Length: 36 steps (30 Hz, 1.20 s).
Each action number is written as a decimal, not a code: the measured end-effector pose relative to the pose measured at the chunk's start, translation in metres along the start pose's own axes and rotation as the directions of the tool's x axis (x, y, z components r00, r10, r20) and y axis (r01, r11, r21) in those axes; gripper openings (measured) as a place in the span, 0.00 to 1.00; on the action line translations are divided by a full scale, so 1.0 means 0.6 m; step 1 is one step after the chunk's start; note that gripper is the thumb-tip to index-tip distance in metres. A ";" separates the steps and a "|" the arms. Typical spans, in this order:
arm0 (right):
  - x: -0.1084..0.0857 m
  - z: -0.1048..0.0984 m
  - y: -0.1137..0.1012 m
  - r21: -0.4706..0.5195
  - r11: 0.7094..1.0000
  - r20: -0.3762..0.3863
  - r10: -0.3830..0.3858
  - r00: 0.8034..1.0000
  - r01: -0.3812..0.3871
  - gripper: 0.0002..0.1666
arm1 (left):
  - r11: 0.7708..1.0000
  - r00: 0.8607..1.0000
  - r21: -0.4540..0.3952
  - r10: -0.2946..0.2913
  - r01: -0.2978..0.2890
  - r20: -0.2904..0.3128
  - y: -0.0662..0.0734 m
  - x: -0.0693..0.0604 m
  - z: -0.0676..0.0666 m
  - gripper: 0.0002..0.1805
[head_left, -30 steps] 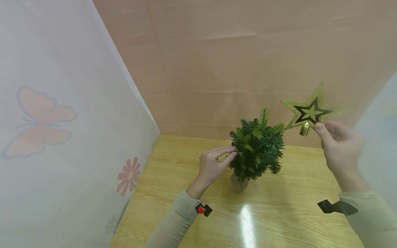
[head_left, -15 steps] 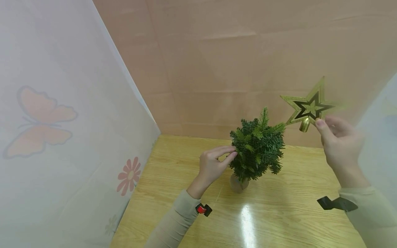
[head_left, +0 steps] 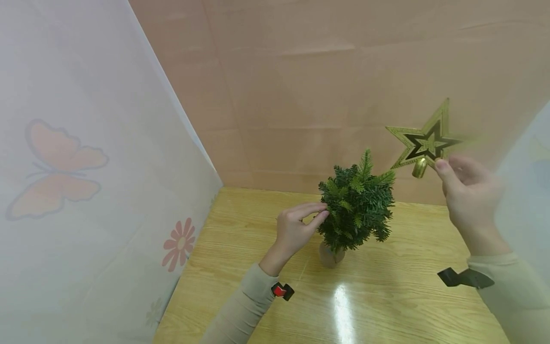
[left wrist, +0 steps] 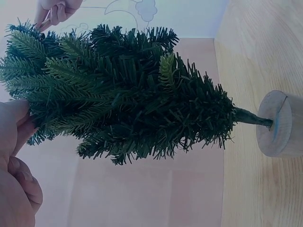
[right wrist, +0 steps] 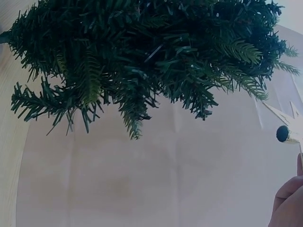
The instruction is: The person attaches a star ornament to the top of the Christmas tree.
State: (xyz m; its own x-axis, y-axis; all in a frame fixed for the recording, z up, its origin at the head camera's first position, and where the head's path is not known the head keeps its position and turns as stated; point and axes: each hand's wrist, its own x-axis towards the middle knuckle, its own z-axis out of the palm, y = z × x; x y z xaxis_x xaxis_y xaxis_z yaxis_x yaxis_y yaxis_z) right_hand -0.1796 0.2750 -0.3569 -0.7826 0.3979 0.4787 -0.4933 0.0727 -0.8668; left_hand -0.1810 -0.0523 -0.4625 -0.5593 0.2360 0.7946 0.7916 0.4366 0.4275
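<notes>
A small artificial Christmas tree (head_left: 356, 205) stands upright on a round wooden base (head_left: 331, 256). My left hand (head_left: 296, 229) pinches the foliage at the tree's left side between thumb and fingers. Up to the right of the treetop, my right hand (head_left: 470, 196) holds a gold star tree topper (head_left: 429, 143) by its lower edge, its short tube pointing down. In the left wrist view the tree (left wrist: 128, 90) lies sideways, with the left hand (left wrist: 16, 175) at its upper branches. The right wrist view shows the star (right wrist: 296, 125) near the branch tips, its tube's dark opening visible.
Under the tree is a light wood table (head_left: 240, 248). A pinkish-tan backdrop (head_left: 292, 95) rises behind it. To the left stands a pale panel (head_left: 94, 248) printed with a butterfly and flowers; another pale panel is at the right edge.
My right hand has raised the star slightly, lately with a small shift to the left. The left hand and the tree have stayed where they were.
</notes>
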 end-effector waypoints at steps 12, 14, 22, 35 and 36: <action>0.009 0.013 -0.011 0.087 0.994 0.054 -0.065 0.996 0.060 0.08 | 1.000 1.000 0.006 0.011 -0.011 -0.003 -0.004 -0.002 0.002 0.10; 0.010 0.016 -0.013 0.062 0.996 0.050 -0.070 0.996 0.066 0.08 | 1.000 1.000 0.007 0.012 -0.012 -0.004 -0.004 -0.002 0.003 0.10; 0.013 0.032 -0.028 0.024 0.997 0.038 -0.072 0.997 0.071 0.08 | 1.000 1.000 0.002 0.014 -0.014 -0.006 -0.002 -0.001 0.001 0.11; 0.017 0.059 -0.048 -0.082 0.994 -0.002 -0.072 0.997 0.071 0.06 | 1.000 1.000 0.000 0.011 -0.011 -0.006 -0.003 -0.002 0.002 0.10; 0.017 0.061 -0.048 -0.072 0.995 -0.003 -0.075 0.997 0.075 0.06 | 1.000 1.000 -0.001 0.011 -0.011 -0.007 -0.003 -0.002 0.002 0.10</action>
State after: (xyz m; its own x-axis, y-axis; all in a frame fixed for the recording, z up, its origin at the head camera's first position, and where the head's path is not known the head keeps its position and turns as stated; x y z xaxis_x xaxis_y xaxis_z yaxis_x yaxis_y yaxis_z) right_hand -0.1874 0.2434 -0.3216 -0.7420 0.3940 0.5424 -0.5222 0.1677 -0.8362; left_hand -0.1821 -0.0521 -0.4648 -0.5490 0.2351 0.8021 0.7978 0.4335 0.4190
